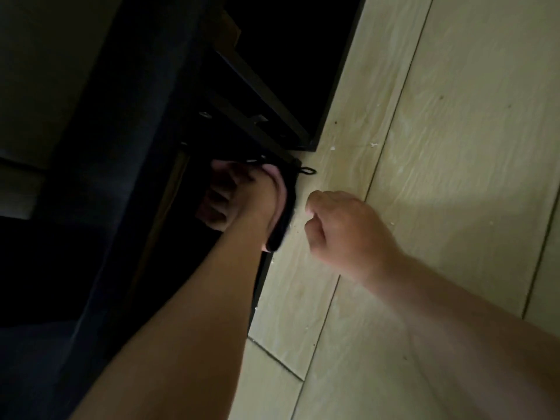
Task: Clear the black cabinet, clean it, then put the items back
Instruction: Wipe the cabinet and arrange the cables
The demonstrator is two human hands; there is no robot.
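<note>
The black cabinet [260, 95] fills the dark upper left, its open front meeting the floor. My left hand [230, 198] reaches into its lowest opening, fingers curled round a black item with a pink edge [281, 207]. A black cord [307, 170] trails from this item onto the floor. It is too dark to tell what the item is. My right hand [342, 231] hovers over the floor just right of it, curled into a fist with nothing visible in it.
Pale wood-look floor planks [454, 147] cover the right half, with small white crumbs near the cabinet's foot. A dark panel or open door [100, 207] runs along the left. The cabinet's inside is too dark to see.
</note>
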